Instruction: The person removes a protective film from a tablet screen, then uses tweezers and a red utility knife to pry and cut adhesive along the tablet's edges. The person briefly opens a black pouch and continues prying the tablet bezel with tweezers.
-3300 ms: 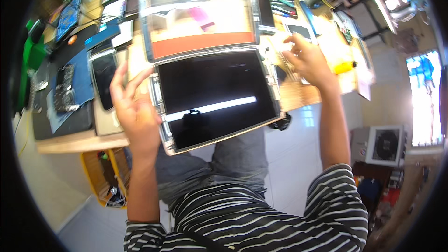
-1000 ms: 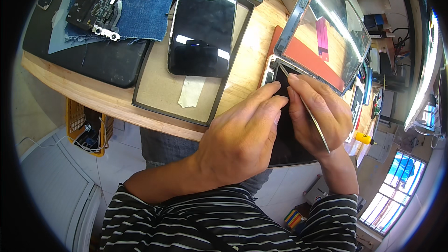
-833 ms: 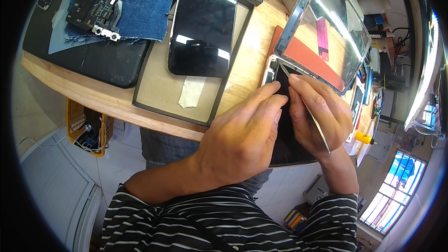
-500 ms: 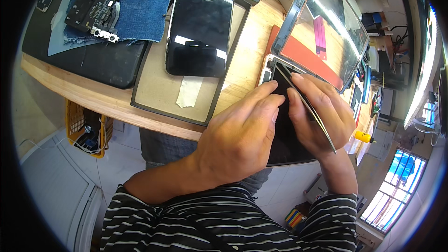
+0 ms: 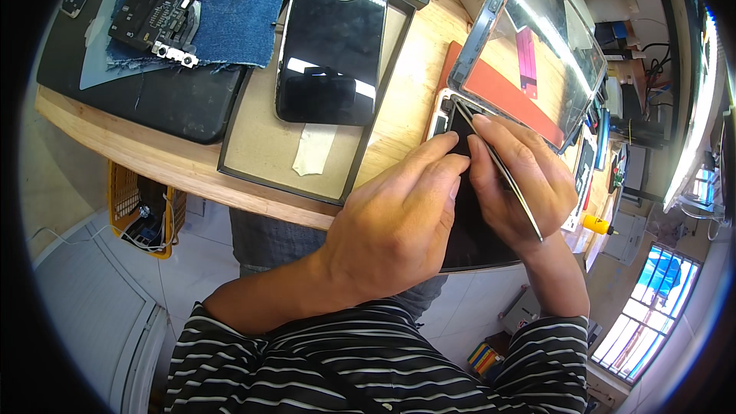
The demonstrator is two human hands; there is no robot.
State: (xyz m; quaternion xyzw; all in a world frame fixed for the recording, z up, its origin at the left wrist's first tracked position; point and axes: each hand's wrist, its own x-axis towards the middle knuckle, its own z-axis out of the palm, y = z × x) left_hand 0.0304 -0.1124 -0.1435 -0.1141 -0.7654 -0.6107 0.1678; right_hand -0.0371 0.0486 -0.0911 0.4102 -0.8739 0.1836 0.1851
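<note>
An opened tablet (image 5: 479,241) with a pale frame and a black inner panel lies in front of me at the table edge. Its clear glass panel with a dark border (image 5: 477,40) is raised beyond the far end. My right hand (image 5: 540,184) is closed round slim metal tweezers (image 5: 527,213), their tips at the tablet's upper left corner. Curled over the tablet's left side, my left hand (image 5: 387,222) has its fingertips on the panel near that corner. The undersides of the left fingers are hidden.
Left of my hands, a shallow tray (image 5: 253,138) holds a black-screened phone (image 5: 330,54). Farther left, a circuit board (image 5: 165,19) lies on blue denim cloth (image 5: 238,23). A red flat piece (image 5: 494,96) sits under the raised glass. A yellow basket (image 5: 115,199) stands below the table.
The right hand and tweezers have shifted slightly left, and the tweezers' rear end has risen a little in view. The left hand stays almost where it was.
</note>
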